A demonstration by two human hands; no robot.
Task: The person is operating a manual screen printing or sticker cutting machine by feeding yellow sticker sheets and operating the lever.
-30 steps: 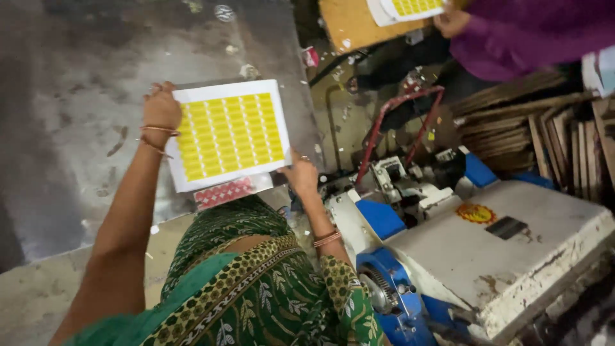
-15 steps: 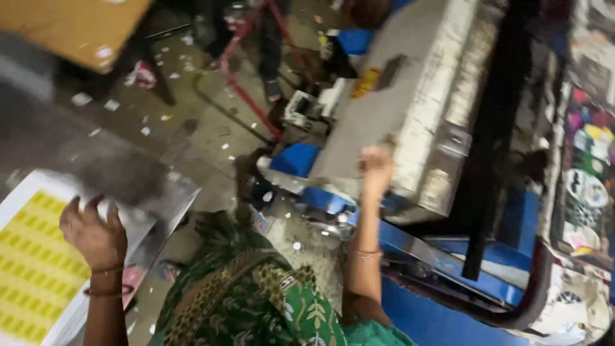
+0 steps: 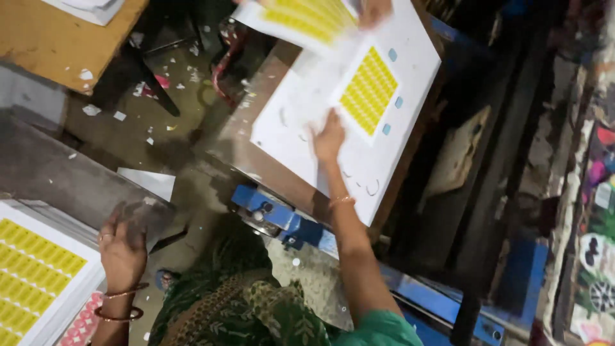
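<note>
Your right hand [image 3: 330,136] lies flat, fingers spread, on the white sheet [image 3: 320,96] on the machine bed; yellow label sheet [image 3: 368,91] just beside it, another person's hand [image 3: 375,9] above. Left hand [image 3: 122,247], loosely open, rests by the yellow label stack [image 3: 38,269] on the table [image 3: 57,176].

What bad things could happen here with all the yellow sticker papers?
The right hand lies flat on the white board of the press, so it might get pinched if the machine moved. Another person's hand lifts a yellow sheet right above, so the two could bump. The left hand rests beside the yellow stack, unwatched; sheets might slide off.
</note>
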